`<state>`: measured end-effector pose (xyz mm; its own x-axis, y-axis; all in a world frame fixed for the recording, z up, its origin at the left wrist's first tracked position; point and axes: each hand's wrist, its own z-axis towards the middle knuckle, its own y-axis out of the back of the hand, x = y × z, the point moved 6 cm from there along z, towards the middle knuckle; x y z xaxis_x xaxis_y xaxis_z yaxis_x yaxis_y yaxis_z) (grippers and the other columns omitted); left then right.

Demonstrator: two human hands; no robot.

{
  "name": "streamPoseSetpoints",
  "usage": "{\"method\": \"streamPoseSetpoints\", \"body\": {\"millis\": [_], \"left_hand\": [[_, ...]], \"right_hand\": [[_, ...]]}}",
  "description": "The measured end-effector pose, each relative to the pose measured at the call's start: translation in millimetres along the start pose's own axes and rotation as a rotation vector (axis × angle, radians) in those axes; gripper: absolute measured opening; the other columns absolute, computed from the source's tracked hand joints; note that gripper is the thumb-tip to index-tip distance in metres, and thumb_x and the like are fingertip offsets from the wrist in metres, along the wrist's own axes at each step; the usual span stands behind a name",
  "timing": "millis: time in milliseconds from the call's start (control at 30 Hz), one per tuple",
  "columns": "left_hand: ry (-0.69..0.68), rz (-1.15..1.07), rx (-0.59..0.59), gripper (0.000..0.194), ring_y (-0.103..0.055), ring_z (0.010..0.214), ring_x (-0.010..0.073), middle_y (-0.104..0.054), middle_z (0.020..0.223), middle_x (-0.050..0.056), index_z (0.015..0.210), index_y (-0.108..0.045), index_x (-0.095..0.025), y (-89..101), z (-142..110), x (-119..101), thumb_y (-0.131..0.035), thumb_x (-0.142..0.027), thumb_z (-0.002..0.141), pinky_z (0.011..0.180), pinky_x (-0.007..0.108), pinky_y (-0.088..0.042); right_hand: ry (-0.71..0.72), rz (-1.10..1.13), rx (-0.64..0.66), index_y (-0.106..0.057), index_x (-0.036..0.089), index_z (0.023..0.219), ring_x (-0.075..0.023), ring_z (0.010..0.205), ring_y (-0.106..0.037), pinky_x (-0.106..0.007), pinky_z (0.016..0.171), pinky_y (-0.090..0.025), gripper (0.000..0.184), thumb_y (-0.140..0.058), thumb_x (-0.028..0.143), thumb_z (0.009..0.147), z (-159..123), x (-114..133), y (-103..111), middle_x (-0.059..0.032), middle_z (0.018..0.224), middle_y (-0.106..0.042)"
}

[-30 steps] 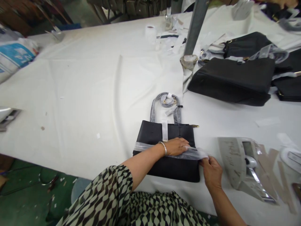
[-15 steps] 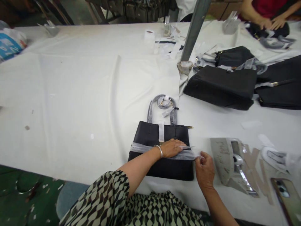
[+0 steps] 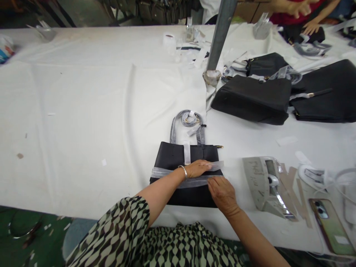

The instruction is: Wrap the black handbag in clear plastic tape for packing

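A black handbag (image 3: 191, 198) lies flat in front of me, its handles (image 3: 172, 129) wrapped in clear film and pointing away. A translucent plastic strip (image 3: 161, 172) runs across its front. My left hand (image 3: 198, 168) is over the bag's front, with the strip's loose end (image 3: 217, 165) sticking out to the right from its closed fingers. Just below, my right hand (image 3: 222, 191) has its fingers curled on the lower run of the strip at the bag's right side; its fingertips are partly hidden. A coiled, wrapped strap (image 3: 191, 118) rests between the handles.
A tape dispenser (image 3: 260, 183) and a phone (image 3: 330, 224) are on the right. More black bags (image 3: 253, 100) are piled behind them, beside a metal post (image 3: 221, 37). Across the table, a co-worker's hand (image 3: 311, 26) is at another bag.
My right hand has moved left from beyond the bag's edge onto its front. The strip's loose end now stands out from my left hand. The view has shifted slightly right.
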<state>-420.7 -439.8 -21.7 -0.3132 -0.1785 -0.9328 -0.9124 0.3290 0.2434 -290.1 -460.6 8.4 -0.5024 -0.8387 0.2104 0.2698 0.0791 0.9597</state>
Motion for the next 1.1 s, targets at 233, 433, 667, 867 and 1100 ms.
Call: {"method": "streamPoseSetpoints", "body": {"millis": [233, 433, 667, 867, 1100], "left_hand": [[-0.034, 0.015, 0.071, 0.034, -0.051, 0.114, 0.019, -0.064, 0.116, 0.007, 0.104, -0.066, -0.014, -2.4, 9, -2, -0.038, -0.032, 0.094, 0.107, 0.033, -0.034], [-0.024, -0.026, 0.092, 0.034, -0.047, 0.118, 0.0188, -0.061, 0.12, 0.01, 0.109, -0.063, -0.011, -2.0, 7, -2, -0.038, -0.028, 0.094, 0.109, 0.032, -0.032], [0.091, -0.149, 0.196, 0.029, -0.05, 0.115, 0.0192, -0.061, 0.118, 0.005, 0.106, -0.066, -0.015, 7.2, 17, 4, -0.047, -0.03, 0.09, 0.105, 0.032, -0.035], [0.246, -0.268, 0.309, 0.037, -0.056, 0.101, 0.0206, -0.061, 0.115, 0.006, 0.111, -0.063, -0.017, 4.0, 24, 10, -0.048, -0.04, 0.086, 0.075, 0.028, -0.051], [0.381, -0.437, 0.263, 0.037, -0.058, 0.09, 0.0183, -0.065, 0.1, 0.005, 0.107, -0.065, -0.017, 20.2, 19, 4, -0.053, -0.041, 0.082, 0.069, 0.026, -0.051]], "right_hand": [[0.019, 0.223, -0.098, -0.063, 0.018, 0.089, -0.019, 0.08, -0.058, -0.032, 0.074, -0.047, 0.017, -0.046, 0.021, 0.09, 4, 19, -3, -0.0069, 0.082, -0.063], [-0.05, 0.267, -0.117, -0.062, 0.019, 0.086, -0.019, 0.082, -0.06, -0.033, 0.076, -0.05, 0.015, -0.047, 0.02, 0.09, -1, 21, -16, -0.0071, 0.084, -0.064], [-0.034, 0.206, -0.152, -0.064, 0.017, 0.091, -0.0198, 0.084, -0.061, -0.032, 0.075, -0.051, 0.017, -0.047, 0.019, 0.089, 12, 33, -18, -0.0088, 0.087, -0.065], [0.015, 0.309, 0.094, -0.064, 0.019, 0.099, -0.0187, 0.087, -0.061, -0.03, 0.075, -0.05, 0.021, -0.045, 0.02, 0.09, 23, 46, -34, -0.0079, 0.093, -0.064], [-0.18, 0.627, 0.263, -0.065, 0.025, 0.106, -0.0144, 0.094, -0.061, -0.026, 0.085, -0.048, 0.03, -0.037, 0.033, 0.095, 39, 41, -35, -0.0037, 0.102, -0.062]]}}
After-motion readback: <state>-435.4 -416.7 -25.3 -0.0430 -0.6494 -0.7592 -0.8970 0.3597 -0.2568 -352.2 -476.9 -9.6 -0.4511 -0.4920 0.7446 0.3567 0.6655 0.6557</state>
